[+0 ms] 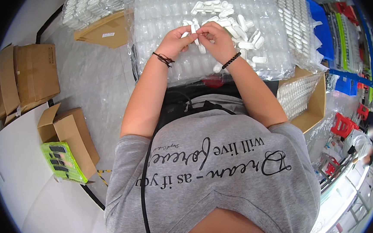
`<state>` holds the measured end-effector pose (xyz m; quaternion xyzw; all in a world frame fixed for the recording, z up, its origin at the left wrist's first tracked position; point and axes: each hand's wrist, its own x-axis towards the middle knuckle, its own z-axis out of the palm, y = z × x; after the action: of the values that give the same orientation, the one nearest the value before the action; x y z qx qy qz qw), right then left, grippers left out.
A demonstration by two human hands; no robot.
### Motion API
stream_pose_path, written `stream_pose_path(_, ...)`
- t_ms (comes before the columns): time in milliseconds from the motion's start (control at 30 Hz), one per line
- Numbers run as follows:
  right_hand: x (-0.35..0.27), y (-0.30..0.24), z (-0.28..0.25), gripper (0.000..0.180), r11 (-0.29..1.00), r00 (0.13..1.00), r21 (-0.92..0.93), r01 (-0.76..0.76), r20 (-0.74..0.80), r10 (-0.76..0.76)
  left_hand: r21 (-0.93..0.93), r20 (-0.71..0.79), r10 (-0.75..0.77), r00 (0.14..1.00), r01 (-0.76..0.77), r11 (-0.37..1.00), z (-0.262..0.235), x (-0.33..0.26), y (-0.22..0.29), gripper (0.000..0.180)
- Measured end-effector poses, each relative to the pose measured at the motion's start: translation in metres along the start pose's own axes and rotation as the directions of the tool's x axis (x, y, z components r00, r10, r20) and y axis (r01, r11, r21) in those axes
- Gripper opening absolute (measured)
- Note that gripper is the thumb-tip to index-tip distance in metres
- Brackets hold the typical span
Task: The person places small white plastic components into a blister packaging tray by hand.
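At the upper centre of the frame, the left hand (173,41) and the right hand (218,41) meet, both pinching closed on one small white plastic capsule-shaped piece (195,32) between their fingertips. More such white pieces (244,36) lie loose just right of the hands on a clear plastic blister tray (168,7). An open brown cardboard box (70,136) sits at lower left.

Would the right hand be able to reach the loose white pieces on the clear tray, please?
Probably yes: the right hand works right beside the loose white pieces on the clear tray, with nothing between them.
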<state>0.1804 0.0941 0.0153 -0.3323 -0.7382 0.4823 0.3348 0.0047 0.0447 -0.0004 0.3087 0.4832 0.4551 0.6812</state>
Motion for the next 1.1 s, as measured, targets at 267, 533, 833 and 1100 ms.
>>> stream_pose_path(267,0.003,-0.013,-0.007,0.016,0.917,0.977,-0.338,0.212,0.065,-0.202,-0.091,0.010,0.009,1.000,-0.009,0.996,-0.001,0.000,-0.001,0.028)
stream_pose_path(533,0.002,-0.015,-0.007,0.017,0.996,0.998,-0.065,0.058,-0.019,-0.059,-0.217,0.075,0.042,0.996,-0.025,0.976,-0.002,-0.007,0.005,0.029)
stream_pose_path(833,-0.002,-0.020,0.003,0.013,0.983,0.993,-0.139,0.120,0.011,-0.119,-0.193,0.115,0.067,0.991,-0.044,0.980,-0.005,-0.006,0.001,0.033)
stream_pose_path(1100,0.005,-0.004,-0.033,0.019,0.999,0.939,0.031,0.017,0.344,-0.027,-0.117,0.089,-0.031,0.996,0.041,0.992,-0.008,-0.006,0.002,0.038)
